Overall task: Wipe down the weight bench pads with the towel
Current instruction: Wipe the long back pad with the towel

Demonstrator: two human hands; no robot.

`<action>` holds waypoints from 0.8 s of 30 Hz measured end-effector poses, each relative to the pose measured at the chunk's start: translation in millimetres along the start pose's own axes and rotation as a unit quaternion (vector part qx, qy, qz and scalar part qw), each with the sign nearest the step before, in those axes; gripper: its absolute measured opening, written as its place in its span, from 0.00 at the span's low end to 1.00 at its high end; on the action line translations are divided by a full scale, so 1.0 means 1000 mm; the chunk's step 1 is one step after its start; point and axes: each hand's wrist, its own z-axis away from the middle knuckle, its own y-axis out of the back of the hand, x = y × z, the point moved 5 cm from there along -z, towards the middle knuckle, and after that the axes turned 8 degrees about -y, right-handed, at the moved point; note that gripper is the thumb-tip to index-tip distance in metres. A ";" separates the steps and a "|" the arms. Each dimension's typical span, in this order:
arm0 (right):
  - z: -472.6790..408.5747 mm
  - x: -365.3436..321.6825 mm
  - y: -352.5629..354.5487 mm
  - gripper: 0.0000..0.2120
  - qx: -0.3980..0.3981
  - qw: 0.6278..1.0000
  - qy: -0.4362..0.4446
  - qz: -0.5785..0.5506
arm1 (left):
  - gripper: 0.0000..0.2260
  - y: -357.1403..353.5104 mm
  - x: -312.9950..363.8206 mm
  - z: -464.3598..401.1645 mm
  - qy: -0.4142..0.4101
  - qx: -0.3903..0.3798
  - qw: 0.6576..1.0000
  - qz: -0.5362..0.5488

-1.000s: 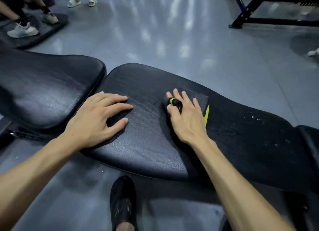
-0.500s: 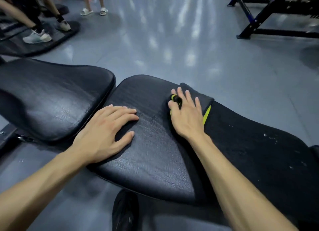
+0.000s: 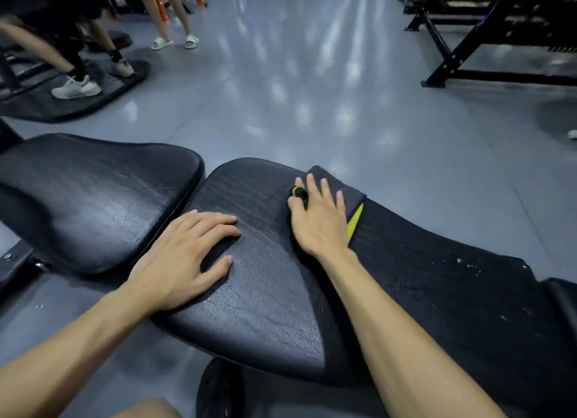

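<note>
Head view: the right hand (image 3: 318,221) lies flat, fingers spread, pressing the dark towel (image 3: 437,261) onto the long bench pad (image 3: 265,293). The towel's long axis follows the pad, running from far-centre toward near-right. The left hand (image 3: 184,258) rests open, fingers narrowly spread, palm on the pad beside the adjacent pad (image 3: 93,199).

Black bench pads, a black and yellow-green towel, grey floor

Both bench pads (image 3: 256,261) are glossy black with a creased grain; the towel (image 3: 352,196) is black with a yellow-green stripe; the floor (image 3: 312,105) is shiny blue-grey.
</note>
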 end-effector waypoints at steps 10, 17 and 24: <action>0.060 0.002 -0.003 0.28 -0.065 0.978 0.171 -0.096 | 0.22 -0.003 -0.003 0.002 0.007 0.001 1.000 -0.016; -0.036 -0.004 -0.009 0.28 -0.001 0.998 -0.010 -0.054 | 0.21 -0.004 -0.005 -0.001 0.028 0.002 0.999 -0.022; 0.037 -0.029 -0.015 0.29 -0.106 0.963 0.238 -0.073 | 0.21 -0.002 -0.002 -0.004 0.030 -0.008 0.999 -0.024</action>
